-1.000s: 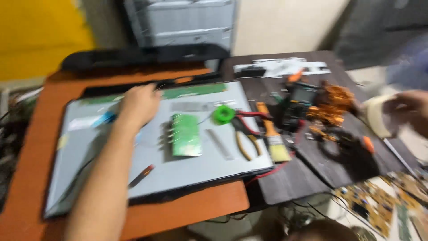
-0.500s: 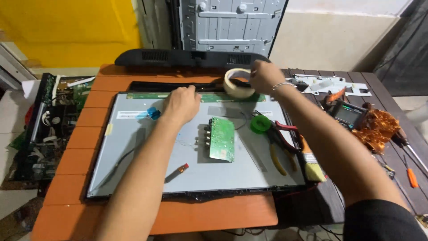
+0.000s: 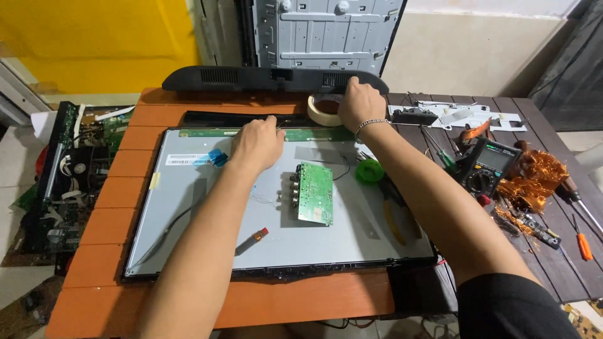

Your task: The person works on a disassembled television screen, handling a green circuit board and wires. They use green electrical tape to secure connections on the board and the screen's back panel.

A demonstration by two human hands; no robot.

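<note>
The right hand (image 3: pixel 359 103) grips a roll of tape (image 3: pixel 325 109) at the far edge of the screen panel (image 3: pixel 207 207) on the bench (image 3: pixel 94 213). The left hand (image 3: pixel 255 143), fingers curled, presses the panel's top strip (image 3: pixel 207 132). Best to keep that strip pinned flat and draw the tape out straight along the edge.

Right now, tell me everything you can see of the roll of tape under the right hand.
The roll of tape is a cream-coloured ring, papery like masking tape, with a hollow centre. It lies flat at the far edge of the grey panel back, beside the long green circuit strip and just in front of the black plastic bar. The right hand rests on its right side, fingers over the rim, hiding part of it. The left hand is apart from it.
</note>
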